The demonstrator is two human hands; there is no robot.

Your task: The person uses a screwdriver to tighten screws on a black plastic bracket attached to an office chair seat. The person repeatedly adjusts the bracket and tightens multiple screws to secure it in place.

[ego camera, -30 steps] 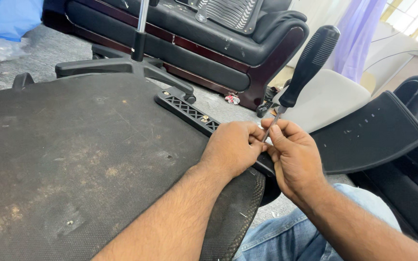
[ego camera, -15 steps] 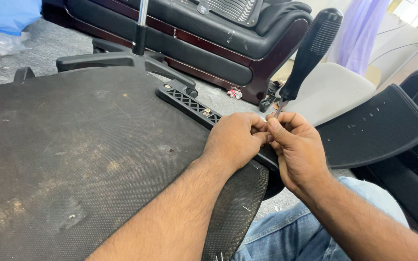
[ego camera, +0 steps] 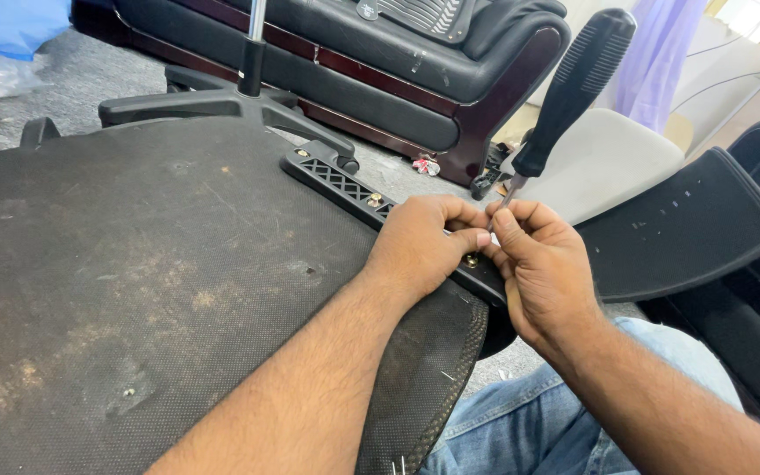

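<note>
Nearby, sofa [ego camera: 380, 79], chair base [ego camera: 230, 101], curved panel [ego camera: 688, 229].

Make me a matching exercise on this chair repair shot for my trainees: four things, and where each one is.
Things:
1. screwdriver
2. left hand
3. chair base
4. jeans

Places:
A. bottom edge, below the forearms
B. on the black bracket, fingers curled
C. on the floor beyond the seat underside
D. upright, shaft pinched by the right hand

Pairs: 1-D, 2-B, 3-C, 4-A
</note>
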